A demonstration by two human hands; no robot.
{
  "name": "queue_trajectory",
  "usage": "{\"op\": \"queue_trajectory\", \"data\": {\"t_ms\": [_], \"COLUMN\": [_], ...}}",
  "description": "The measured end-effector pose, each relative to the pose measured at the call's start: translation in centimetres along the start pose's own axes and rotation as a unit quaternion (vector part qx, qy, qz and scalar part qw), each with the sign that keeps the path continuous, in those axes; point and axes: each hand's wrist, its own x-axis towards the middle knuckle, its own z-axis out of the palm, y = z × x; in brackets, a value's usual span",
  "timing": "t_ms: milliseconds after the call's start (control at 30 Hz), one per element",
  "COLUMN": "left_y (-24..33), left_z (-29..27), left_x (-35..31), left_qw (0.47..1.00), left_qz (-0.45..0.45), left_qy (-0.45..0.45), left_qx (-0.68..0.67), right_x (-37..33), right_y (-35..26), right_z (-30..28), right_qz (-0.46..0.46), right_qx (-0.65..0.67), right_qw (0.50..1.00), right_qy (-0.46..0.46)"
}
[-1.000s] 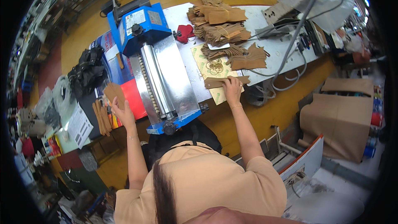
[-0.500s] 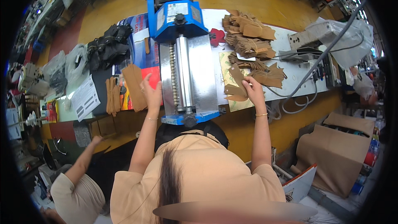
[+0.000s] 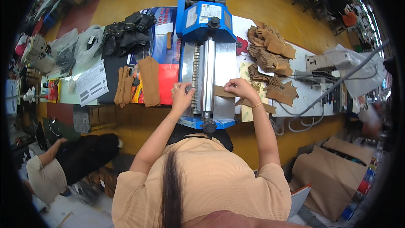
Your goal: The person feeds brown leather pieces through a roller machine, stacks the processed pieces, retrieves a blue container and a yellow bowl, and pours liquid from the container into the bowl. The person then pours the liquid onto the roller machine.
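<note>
The work looks partway through. The right hand (image 3: 237, 88) pinches a flat brown leather-like strip (image 3: 224, 91) between thumb and fingers, over the right-hand metal plate of a blue-and-silver roller machine (image 3: 225, 61). The strip's left end lies at the right edge of the long polished steel roller (image 3: 208, 69); I judge that this piece is not yet through. The left hand (image 3: 182, 95) is on the roller's far side from the strip, to the left, fingers bent and fairly narrow; nothing shows in it.

What seems left to handle lies to the right: thick stacks of brown cut pieces (image 3: 270, 44), a fanned brown bundle (image 3: 283, 94) nearer, and a loose brown strip (image 3: 269, 108) by the right wrist. On the left, wide flat brown pieces (image 3: 149, 82) lie beside a group of narrow brown strips (image 3: 123, 86); these may be done, though nothing visible proves it.

The left palm is turned away, so I cannot tell whether it grips anything. Whether the strip's tip touches or enters the roller is too small to make out. The wrist partly covers the loose strip, and a co-worker's pale shirt (image 3: 46, 181) is cut by the dark rim at left.
</note>
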Motion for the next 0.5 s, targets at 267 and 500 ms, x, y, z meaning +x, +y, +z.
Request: {"op": "queue_trajectory", "data": {"t_ms": [267,500], "left_y": [-0.3,-0.5], "left_z": [0.6,-1.1], "left_x": [0.8,1.5], "left_qw": [0.996,0.959], "left_qz": [-0.079,-0.128], "left_qy": [-0.034,-0.116], "left_qx": [-0.032,-0.224], "right_x": [1.1,-0.5], "right_y": [-2.5,-2.0], "right_z": [0.3,-0.2], "right_qz": [-0.014,0.003], "right_qx": [-0.013,-0.004], "right_qw": [0.998,0.998], "right_qy": [-0.062,-0.057]}}
